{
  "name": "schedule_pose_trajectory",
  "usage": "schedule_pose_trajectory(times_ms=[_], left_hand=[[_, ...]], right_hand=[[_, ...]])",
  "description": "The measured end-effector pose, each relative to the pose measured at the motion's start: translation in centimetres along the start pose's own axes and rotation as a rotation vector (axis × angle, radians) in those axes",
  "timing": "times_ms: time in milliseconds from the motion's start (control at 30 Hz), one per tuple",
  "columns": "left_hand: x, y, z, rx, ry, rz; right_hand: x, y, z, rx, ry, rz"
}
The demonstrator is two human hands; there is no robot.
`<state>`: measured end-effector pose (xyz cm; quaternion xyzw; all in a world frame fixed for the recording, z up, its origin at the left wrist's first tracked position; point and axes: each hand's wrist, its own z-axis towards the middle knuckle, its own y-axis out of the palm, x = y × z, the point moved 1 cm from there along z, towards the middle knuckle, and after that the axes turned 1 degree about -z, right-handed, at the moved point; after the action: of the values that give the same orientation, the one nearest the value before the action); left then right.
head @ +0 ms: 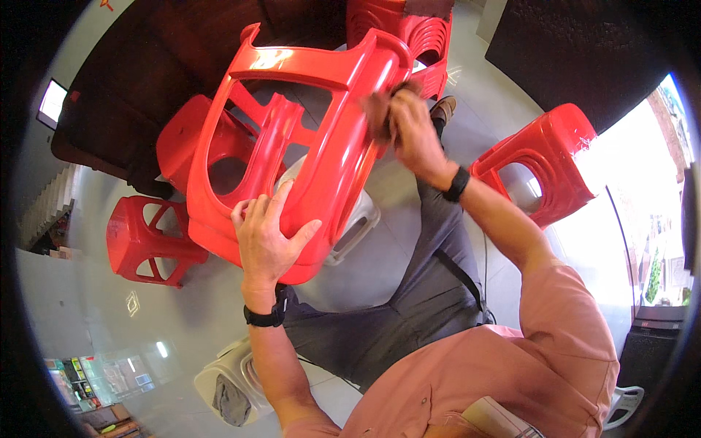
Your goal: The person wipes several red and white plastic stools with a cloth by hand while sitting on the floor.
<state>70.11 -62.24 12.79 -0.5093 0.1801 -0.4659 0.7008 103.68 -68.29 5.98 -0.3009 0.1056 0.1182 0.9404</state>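
A red plastic stool [323, 180] lies tilted on its side in front of me, its legs pointing up and away. My left hand [268, 235] rests on its near end with thumb and fingers spread. My right hand [411, 126] grips a brown cloth [378, 112], blurred, against the stool's far right side. Beneath the red stool a white plastic stool [361, 219] shows in part.
Red stools stand at the left [131, 238], behind [183, 142] and at the right [564, 159]; a red stack [432, 33] is at the top. A dark wooden table [131, 65] is upper left. A grey cloth [231, 399] lies on a cream stool [208, 383].
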Motion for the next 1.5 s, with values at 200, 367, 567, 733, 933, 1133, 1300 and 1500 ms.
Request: schedule_pose_trajectory(times_ms=[200,367,567,733,933,1133,1300,1500], left_hand=[[0.3,0.4,0.7,-0.009,-0.009,-0.042],[0.2,0.2,0.5,-0.027,-0.031,-0.035],[-0.3,-0.4,-0.1,-0.036,-0.06,-0.027],[0.3,0.3,0.3,-0.013,-0.056,-0.029],[0.6,0.5,0.7,-0.022,-0.015,-0.016],[0.4,0.2,0.7,-0.02,-0.027,-0.044],[-0.1,0.5,0.9,-0.022,-0.033,-0.051],[-0.5,0.2,1.0,-0.05,-0.047,-0.078]], right_hand=[[4.4,7.0,-14.6,-0.341,0.626,0.496],[7.5,12.0,-18.3,-0.043,1.194,0.999],[3.8,12.1,-10.6,0.19,1.666,1.493],[2.7,6.0,-5.5,0.308,1.24,1.534],[1.1,-2.1,3.0,0.496,0.525,0.572],[-1.4,1.0,0.6,0.13,0.273,0.181],[-9.8,3.8,-8.8,-0.143,0.083,0.59],[-6.8,4.8,-15.1,-0.386,0.608,0.897]])
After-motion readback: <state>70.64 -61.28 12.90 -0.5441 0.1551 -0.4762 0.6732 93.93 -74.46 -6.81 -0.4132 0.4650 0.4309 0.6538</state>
